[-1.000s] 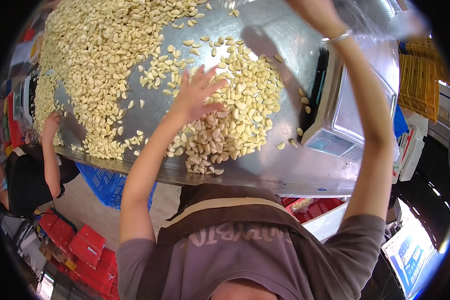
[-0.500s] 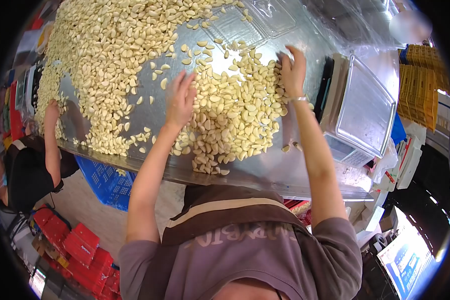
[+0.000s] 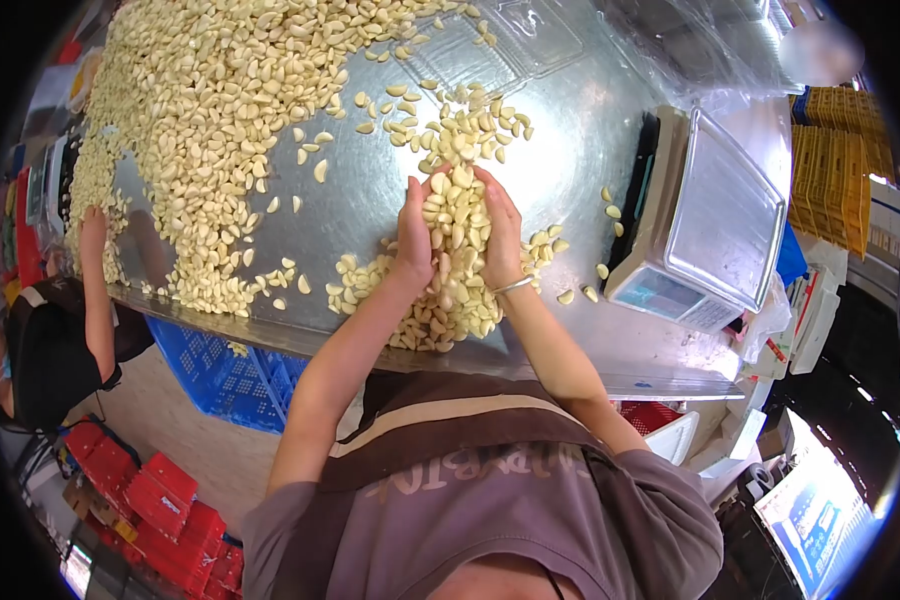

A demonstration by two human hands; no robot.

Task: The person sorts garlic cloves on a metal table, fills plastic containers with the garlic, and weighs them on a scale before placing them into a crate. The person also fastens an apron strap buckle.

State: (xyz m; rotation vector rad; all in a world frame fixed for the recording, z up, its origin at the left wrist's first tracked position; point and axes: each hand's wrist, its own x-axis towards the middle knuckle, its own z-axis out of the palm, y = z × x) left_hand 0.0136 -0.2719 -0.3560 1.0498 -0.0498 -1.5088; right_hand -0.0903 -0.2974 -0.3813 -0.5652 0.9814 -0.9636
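Note:
Peeled garlic cloves (image 3: 457, 235) lie heaped between my two hands on the metal table (image 3: 350, 215). My left hand (image 3: 416, 230) cups the heap from its left side, and my right hand (image 3: 501, 232), with a bracelet at the wrist, cups it from the right. The fingertips of both hands come near each other at the far side of the heap. Some cloves spill beyond the fingertips, and others lie beside both wrists. A much larger pile of cloves (image 3: 210, 110) covers the table's left part.
A scale (image 3: 705, 220) stands right of my hands. Clear plastic trays (image 3: 540, 35) and plastic film lie at the back. A co-worker's hand (image 3: 93, 228) touches cloves at the far left. A blue crate (image 3: 215, 375) sits below the table edge; yellow crates (image 3: 830, 190) stand at right.
My right hand has come down from the back right, and both hands have closed in from the sides, gathering the spread cloves into a narrower heap.

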